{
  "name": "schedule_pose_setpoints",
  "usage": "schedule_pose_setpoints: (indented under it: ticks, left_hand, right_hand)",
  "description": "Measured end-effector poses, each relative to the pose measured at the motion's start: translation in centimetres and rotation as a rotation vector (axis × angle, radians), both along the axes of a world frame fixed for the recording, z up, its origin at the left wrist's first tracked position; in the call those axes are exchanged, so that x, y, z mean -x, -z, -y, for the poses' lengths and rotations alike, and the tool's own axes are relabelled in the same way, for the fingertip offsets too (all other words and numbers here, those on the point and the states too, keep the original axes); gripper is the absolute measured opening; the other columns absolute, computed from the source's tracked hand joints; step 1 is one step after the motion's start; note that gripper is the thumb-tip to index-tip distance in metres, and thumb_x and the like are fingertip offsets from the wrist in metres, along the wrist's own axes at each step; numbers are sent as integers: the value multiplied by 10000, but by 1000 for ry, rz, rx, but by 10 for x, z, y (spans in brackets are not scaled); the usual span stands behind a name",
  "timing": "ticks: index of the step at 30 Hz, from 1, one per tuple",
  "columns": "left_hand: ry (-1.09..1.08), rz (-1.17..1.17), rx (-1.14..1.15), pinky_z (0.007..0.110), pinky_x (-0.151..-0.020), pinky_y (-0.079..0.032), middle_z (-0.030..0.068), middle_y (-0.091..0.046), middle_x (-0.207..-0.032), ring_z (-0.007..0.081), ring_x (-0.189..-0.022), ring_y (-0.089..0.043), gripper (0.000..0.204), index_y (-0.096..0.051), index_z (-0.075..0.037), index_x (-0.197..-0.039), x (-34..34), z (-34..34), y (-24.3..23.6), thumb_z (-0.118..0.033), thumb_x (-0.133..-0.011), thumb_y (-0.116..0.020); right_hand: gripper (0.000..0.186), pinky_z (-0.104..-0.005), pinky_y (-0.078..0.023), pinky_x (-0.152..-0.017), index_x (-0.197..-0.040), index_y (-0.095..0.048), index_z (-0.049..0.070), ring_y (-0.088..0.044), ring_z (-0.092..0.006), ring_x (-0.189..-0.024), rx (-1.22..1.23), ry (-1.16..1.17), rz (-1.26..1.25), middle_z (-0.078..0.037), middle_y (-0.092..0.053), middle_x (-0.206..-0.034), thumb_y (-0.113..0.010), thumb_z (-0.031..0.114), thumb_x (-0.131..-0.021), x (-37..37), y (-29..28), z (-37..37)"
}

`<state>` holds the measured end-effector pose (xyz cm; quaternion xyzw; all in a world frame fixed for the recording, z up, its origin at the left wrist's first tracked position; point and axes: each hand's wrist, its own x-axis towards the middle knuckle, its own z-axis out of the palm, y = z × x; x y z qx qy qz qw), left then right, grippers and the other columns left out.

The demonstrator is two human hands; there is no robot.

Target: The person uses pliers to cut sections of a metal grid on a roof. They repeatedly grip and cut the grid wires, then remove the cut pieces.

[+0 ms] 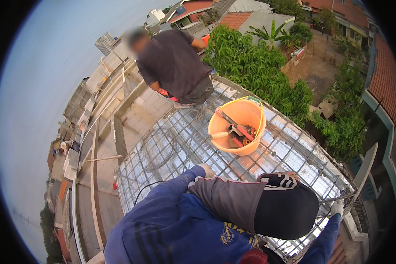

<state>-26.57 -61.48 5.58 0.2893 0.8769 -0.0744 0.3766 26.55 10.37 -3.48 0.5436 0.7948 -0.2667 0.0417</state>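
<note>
My left hand, in a pale glove, rests on the rebar mesh left of centre, fingers bent over a bar. Reaching out to the right edge, my right hand, also gloved, closes around a thin bar at the mesh's end. My bent leg, in grey and black trousers, fills the space between my blue-sleeved arms. Ahead stands an orange bucket with a yellow-green handle. It holds a wooden-handled tool, a long red tool and other tools I cannot make out.
A co-worker in a dark shirt crouches on the far side. Shiny metal decking lies under the mesh. Loose wire lies on the left, near timber planks. Beyond the right edge are a drop, a tree and tiled roofs.
</note>
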Motion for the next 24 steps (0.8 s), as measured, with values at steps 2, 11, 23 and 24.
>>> schedule_pose_setpoints:
  ticks: [2,11,23,24]
  left_hand:
    - [94,-9,-38,495,-1166,-529,277,-692,-1498,449,-1378,-671,667,-708,-108,-1483,0,-14,-21,-578,-1013,-644]
    - [223,115,-289,477,-1160,-531,245,-705,-1505,439,-1381,-667,605,-689,-44,-1501,-21,-108,-144,-496,-1109,-599]
    - [29,112,-1032,437,-1225,-475,281,-620,-1601,401,-1456,-625,618,-531,35,-1644,-203,-225,-320,-316,-1141,-606]
    - [-1,93,-1065,443,-1250,-462,288,-620,-1600,410,-1508,-584,606,-546,45,-1624,-208,-228,-325,-326,-1149,-609]
  right_hand:
    - [482,-570,-550,-1114,-1392,-759,56,-713,-504,-1291,-4,7,11,-314,-759,-1345,-525,318,-1062,1,-3,1]
    - [527,-544,-518,-1162,-1443,-726,52,-677,-491,-1356,45,22,-22,-303,-738,-1399,-504,337,-1058,-2,-7,3]
    - [534,-566,-521,-1131,-1413,-724,43,-680,-517,-1316,28,-43,63,-330,-733,-1363,-500,368,-1053,-4,7,-4]
    - [534,-568,-522,-1129,-1406,-726,41,-680,-519,-1312,25,-40,46,-331,-734,-1358,-503,372,-1052,-5,10,-5]
